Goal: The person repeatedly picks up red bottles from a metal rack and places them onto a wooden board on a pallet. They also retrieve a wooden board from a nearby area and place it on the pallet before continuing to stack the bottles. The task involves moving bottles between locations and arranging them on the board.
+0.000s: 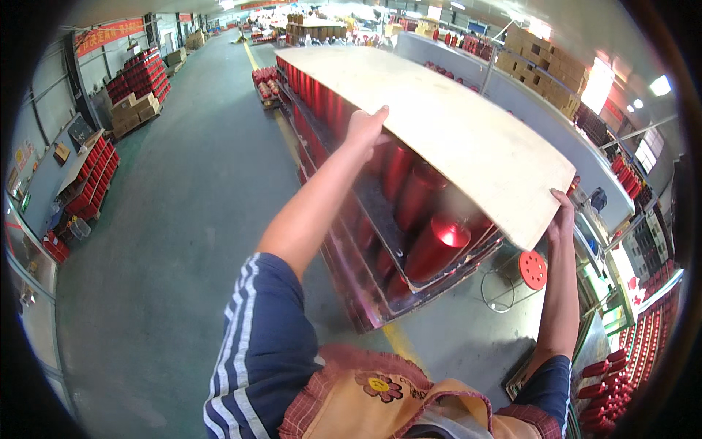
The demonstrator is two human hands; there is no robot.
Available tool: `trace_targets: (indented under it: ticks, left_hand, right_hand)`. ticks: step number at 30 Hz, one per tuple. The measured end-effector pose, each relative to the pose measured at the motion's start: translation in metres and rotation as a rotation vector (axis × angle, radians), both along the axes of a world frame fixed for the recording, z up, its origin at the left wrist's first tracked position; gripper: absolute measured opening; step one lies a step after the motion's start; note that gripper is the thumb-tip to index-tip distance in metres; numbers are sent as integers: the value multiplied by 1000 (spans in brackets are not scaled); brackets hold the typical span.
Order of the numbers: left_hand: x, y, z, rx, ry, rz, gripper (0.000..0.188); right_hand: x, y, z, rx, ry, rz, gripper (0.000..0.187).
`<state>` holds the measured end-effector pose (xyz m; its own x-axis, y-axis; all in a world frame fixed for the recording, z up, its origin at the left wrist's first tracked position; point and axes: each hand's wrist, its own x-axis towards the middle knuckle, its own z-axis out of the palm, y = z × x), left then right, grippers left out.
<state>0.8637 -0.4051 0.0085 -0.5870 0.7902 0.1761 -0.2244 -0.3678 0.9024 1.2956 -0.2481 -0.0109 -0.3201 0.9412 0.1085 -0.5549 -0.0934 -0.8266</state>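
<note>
A large pale wooden board (446, 124) lies across the top of a long stack of trays filled with shiny red bottles (439, 245). Its near end is lifted clear of the closest bottles and tilts. My left hand (367, 132) grips the board's left edge, thumb on top and fingers tucked underneath. At the near right corner, my right hand (561, 214) clasps the edge, also with some fingers hidden below. Beneath the board, dark-edged trays (387, 256) hold the bottles in stacked layers.
A red round stool (532, 271) stands right of the stack. Behind it runs a long grey partition (526, 132), with cardboard boxes (545, 66) beyond. Many red bottles (607, 388) fill the lower right. Along the left wall are stacked red goods (139, 80) and a covered rack (91, 179).
</note>
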Motion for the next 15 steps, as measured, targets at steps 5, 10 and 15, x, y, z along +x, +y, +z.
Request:
trace_targets:
  ticks: [5,10,15]
  left_hand:
    - [-19,0,-8,-28,12,-20,33]
    - [-30,13,4,250,-91,-82,29]
    - [-22,7,1,321,-53,-48,25]
  right_hand:
    - [6,-13,9,78,-115,38,43]
    - [5,-4,32,121,28,90,40]
    - [6,-17,33,148,24,54,41]
